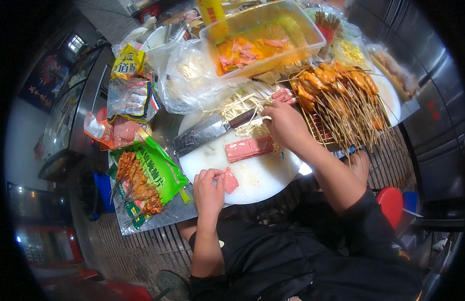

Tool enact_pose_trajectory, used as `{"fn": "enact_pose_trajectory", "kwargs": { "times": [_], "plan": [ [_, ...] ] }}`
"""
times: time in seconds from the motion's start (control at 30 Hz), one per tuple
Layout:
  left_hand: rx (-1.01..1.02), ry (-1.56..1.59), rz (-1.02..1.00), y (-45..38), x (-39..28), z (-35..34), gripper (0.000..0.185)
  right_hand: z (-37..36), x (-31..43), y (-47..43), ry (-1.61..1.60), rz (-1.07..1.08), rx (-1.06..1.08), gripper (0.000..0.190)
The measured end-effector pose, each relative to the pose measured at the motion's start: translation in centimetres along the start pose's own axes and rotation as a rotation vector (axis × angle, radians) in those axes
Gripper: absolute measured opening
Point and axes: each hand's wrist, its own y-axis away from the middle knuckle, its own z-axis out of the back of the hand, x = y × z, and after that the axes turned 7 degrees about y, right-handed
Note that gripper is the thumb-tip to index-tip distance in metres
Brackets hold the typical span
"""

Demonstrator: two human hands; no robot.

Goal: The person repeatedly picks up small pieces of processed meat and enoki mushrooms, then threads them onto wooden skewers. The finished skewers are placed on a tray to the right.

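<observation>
On the round white cutting board (195,160), my left hand (209,190) pinches the edge of a thin pink meat slice (230,181) lying flat. My right hand (287,124) reaches across to the pale enoki mushrooms (251,128), its fingertips closed on some strands. Between the hands lies a stack of cut pink meat slices (249,148). A cleaver (202,134) rests on the board's left side, its dark handle among the mushrooms. Rolled pink meat pieces (283,96) sit just beyond my right fingers.
At right, skewered orange-coated meat (334,84) fills a wire rack (316,128), sticks jutting towards me. A plastic tub (262,64) with orange liquid stands behind. Left are a bag of mushrooms (189,71), meat packages (131,96) and browned skewers (138,184) on a green bag (163,161).
</observation>
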Motion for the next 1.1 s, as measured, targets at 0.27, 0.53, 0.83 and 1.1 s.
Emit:
{"fn": "enact_pose_trajectory", "kwargs": {
  "times": [0.27, 0.53, 0.83, 1.1],
  "plan": [
    [-0.049, 0.042, -0.02, 0.7, 0.7, -0.3, 0.012, 0.5, 0.7, -8.5, 0.213, 0.022, 0.343, 0.022],
    [-0.063, 0.055, -0.034, 0.9, 1.2, -0.8, 0.012, -2.2, -2.6, -4.8, 0.442, 0.044, 0.394, 0.016],
    [-0.167, 0.148, -0.186, -3.7, -3.6, -0.6, 0.031, 2.9, -0.9, -4.3, -0.017, 0.225, 0.287, 0.017],
    [-0.024, 0.421, -0.052, -13.2, -7.5, -4.3, 0.024, 0.8, 0.1, -4.4, -0.511, 0.173, 0.166, 0.02]
  ]
}}
